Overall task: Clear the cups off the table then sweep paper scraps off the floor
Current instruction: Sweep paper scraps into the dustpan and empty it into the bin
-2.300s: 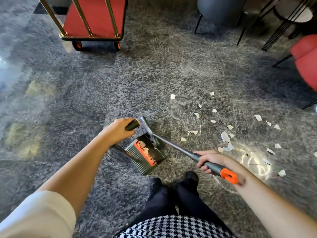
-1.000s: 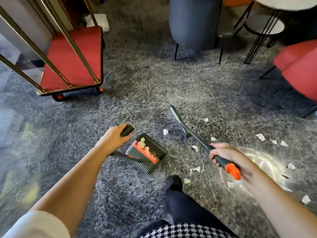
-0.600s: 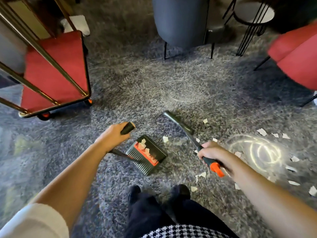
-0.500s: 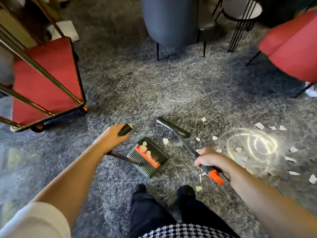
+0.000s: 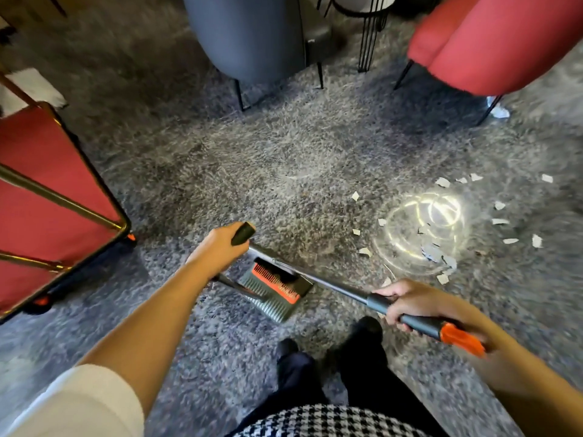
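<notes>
My left hand (image 5: pixel 217 247) grips the black handle of a grey dustpan (image 5: pixel 273 290) with an orange comb edge, set on the grey carpet in front of my feet. My right hand (image 5: pixel 407 299) holds the broom handle (image 5: pixel 419 323), which ends in an orange tip. The broom's shaft runs left across the mouth of the dustpan, and its head sits at the pan's far edge, partly behind my left hand. Several white paper scraps (image 5: pixel 366 252) lie scattered on the carpet to the right, around a bright ring of reflected light (image 5: pixel 422 228).
A red luggage cart (image 5: pixel 47 200) with brass rails stands at the left. A dark grey chair (image 5: pixel 249 36) is ahead, a red armchair (image 5: pixel 495 39) at the upper right, a wire-legged side table (image 5: pixel 369 29) between them. My black shoes (image 5: pixel 362 329) are just behind the dustpan.
The broom head has swept left from the open carpet to the dustpan's mouth. My right hand has drawn back and to the right. The view has turned left, and the dustpan has stayed put.
</notes>
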`<state>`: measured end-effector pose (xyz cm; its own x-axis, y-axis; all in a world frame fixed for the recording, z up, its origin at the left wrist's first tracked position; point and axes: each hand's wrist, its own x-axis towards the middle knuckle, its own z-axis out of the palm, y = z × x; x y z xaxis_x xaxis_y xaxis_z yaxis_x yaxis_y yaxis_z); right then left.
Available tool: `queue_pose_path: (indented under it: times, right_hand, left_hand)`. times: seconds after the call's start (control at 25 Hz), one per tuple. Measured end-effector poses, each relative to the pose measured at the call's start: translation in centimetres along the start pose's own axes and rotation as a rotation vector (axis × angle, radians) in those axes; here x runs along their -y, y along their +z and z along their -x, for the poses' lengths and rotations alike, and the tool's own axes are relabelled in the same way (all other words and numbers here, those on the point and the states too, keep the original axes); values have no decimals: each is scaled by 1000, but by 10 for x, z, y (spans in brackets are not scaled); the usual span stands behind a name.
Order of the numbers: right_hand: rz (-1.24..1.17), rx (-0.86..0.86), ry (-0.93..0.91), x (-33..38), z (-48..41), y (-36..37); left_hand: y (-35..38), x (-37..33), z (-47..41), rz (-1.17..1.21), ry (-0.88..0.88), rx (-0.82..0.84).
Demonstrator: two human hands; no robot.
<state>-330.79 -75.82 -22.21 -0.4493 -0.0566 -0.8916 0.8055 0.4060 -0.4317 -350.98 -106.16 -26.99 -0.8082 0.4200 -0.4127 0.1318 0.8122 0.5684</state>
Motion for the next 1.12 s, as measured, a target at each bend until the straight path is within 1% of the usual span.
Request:
queue_pose_path:
  times: [0.16, 0.32, 0.52, 0.64, 0.84, 1.0, 1.12]
  right_hand:
    - [-116, -70, -15, 1, 19, 8]
    - [-189, -202, -18, 16, 10, -3]
    - [-206, -332, 29, 40, -32, -47]
    - [-260, -393, 63, 52, -58, -95]
    - [-403, -510, 88, 68, -78, -148]
    - [-472, -590, 139, 94, -97, -168]
    - [-533, -668, 182, 123, -121, -175]
  left_hand:
    - [-8, 6, -6, -82, 59, 40]
    - [-25, -1, -35, -112, 74, 40]
    - [-43, -14, -92, -124, 98, 7]
    - [-61, -29, -146, -122, 124, -3]
    - [-93, -58, -222, -127, 173, 101]
    - [-125, -81, -281, -196, 248, 192]
    - [-151, -93, -334, -246, 284, 292]
